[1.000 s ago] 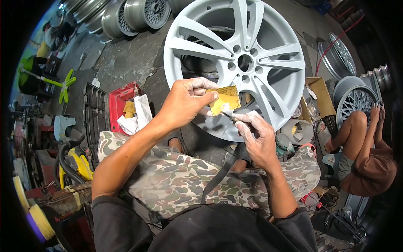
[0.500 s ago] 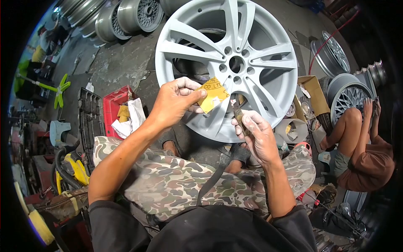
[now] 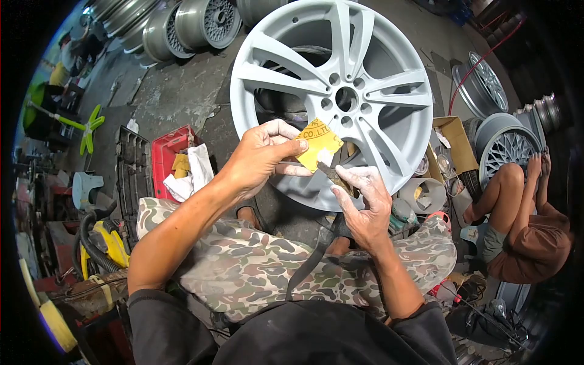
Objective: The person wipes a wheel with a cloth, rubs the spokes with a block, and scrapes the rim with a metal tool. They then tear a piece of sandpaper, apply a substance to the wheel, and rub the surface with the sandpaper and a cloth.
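My left hand (image 3: 258, 157) pinches a yellow piece of sandpaper (image 3: 317, 143) with printed lettering, held in front of a light grey alloy wheel (image 3: 340, 91) that leans upright before my knees. My right hand (image 3: 365, 204), dusted white, grips a small dark tool (image 3: 333, 176) whose tip touches the lower edge of the sandpaper. Both hands hover over my lap in camouflage shorts (image 3: 274, 261).
A red crate (image 3: 165, 159) with white rags sits at left beside a black tray (image 3: 132, 167). Several other rims (image 3: 182, 24) line the back; more rims (image 3: 508, 143) and a cardboard box (image 3: 456, 146) stand at right, where another person (image 3: 523, 225) crouches. A yellow vacuum (image 3: 106, 243) lies at lower left.
My right hand rose back to the sandpaper and the tool tip now meets its lower edge. The left hand tilted the sandpaper slightly. The view shifted a little.
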